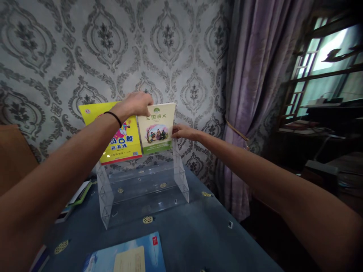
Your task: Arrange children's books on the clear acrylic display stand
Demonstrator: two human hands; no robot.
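On the top tier of a clear plastic rack (181, 175) stand two books side by side. The cream and green storybook (155, 126) is on the right, its cover facing me. My left hand (139, 103) reaches over its top left corner, fingers closed on the upper edge. At its lower right edge, the fingers of my right hand (184, 132) pinch the side, close to the rack's right panel. The yellow workbook (127, 151) leans to the left of it, partly covered by my left forearm. The rack's lower tiers hold no books.
A blue book (154, 253) lies on the dark blue tablecloth (204, 234) in front of the rack. More books (81, 192) are stacked at the left, beside a brown cardboard box (14, 151). Patterned wallpaper backs the table; a purple curtain (249, 75) hangs at the right.
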